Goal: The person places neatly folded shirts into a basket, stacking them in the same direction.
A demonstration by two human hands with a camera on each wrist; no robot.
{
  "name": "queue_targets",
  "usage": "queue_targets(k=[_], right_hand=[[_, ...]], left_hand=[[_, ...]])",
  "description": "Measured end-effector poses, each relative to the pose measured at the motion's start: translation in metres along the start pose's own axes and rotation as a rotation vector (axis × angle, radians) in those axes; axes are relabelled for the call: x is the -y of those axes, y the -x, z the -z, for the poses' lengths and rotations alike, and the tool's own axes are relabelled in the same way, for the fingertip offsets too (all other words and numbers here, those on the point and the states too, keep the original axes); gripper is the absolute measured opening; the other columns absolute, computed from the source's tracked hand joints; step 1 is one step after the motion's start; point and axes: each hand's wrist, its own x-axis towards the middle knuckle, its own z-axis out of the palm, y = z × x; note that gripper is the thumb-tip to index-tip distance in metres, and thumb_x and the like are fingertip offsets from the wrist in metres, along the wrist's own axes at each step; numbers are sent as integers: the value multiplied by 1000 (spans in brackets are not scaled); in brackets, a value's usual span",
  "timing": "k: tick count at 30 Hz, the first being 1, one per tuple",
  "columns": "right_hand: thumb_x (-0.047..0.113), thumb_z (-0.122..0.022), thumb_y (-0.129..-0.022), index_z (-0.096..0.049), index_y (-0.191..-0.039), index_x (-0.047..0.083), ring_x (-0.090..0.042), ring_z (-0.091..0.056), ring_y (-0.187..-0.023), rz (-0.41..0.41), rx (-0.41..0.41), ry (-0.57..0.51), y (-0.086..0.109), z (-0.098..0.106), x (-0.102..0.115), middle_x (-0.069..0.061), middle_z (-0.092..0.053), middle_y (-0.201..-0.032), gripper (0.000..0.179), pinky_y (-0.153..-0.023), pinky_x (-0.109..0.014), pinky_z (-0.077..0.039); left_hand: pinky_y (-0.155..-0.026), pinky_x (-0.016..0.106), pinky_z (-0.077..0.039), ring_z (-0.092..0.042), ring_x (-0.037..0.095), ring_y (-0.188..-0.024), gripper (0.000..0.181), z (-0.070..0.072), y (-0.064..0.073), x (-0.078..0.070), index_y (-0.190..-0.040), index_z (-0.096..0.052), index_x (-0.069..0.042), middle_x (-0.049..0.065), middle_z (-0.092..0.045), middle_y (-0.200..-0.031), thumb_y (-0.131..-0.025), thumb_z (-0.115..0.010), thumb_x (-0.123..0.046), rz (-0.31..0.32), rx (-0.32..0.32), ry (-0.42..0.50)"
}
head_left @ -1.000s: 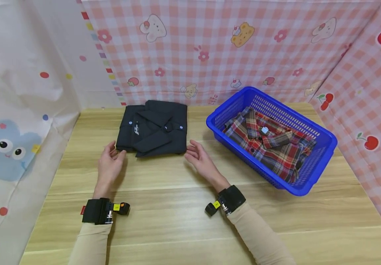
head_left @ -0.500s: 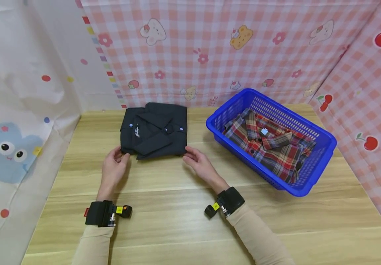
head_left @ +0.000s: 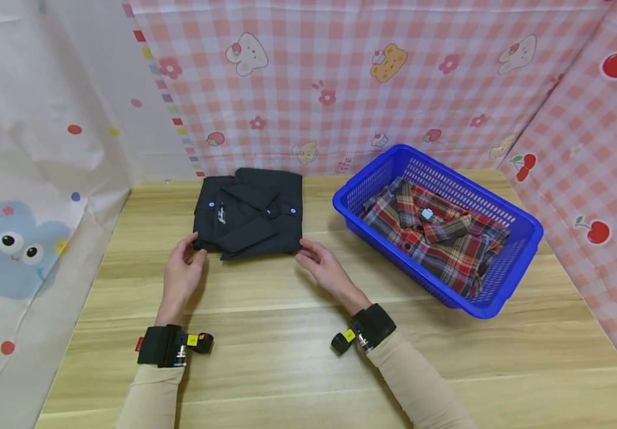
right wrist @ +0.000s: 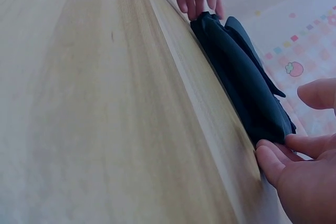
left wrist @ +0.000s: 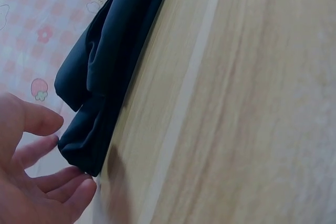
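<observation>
A folded black shirt (head_left: 255, 238) lies collar-up on the wooden table near the back cloth, with pale buttons and a white script label inside its neck. At its front left corner my left hand (head_left: 182, 271) touches the edge with relaxed fingers, the thumb held apart. My right hand (head_left: 327, 271) is at the front right corner, fingertips against the fabric. The right wrist view shows that thumb raised clear of the shirt (right wrist: 247, 87). In the left wrist view the layered front edge of the shirt (left wrist: 113, 56) stands beside my left fingers (left wrist: 79, 198).
A blue plastic basket (head_left: 523, 238) stands at an angle on the right, with a folded red plaid shirt (head_left: 448, 256) inside. Pink checked cloth (head_left: 287, 89) hangs behind the table (head_left: 265, 357), and a white printed cloth (head_left: 35, 149) hangs on the left.
My left hand has moved a little to the right, and the black shirt's left edge has shifted inward with it. My right hand stays nearly in place at the other corner.
</observation>
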Motion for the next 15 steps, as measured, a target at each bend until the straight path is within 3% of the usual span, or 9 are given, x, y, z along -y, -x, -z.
queue_targets(k=[15], right_hand=[[11, -59, -104, -42, -152, -8, -38, -53, -136, 3, 15, -10, 3, 2, -4, -28, -56, -144, 54, -115, -47, -42]], left_hand=[[-116, 50, -40, -47, 41, -140, 48, -1, 5, 0, -148, -50, 7, 26, -43, -155, -106, -54, -17, 8, 30, -47]])
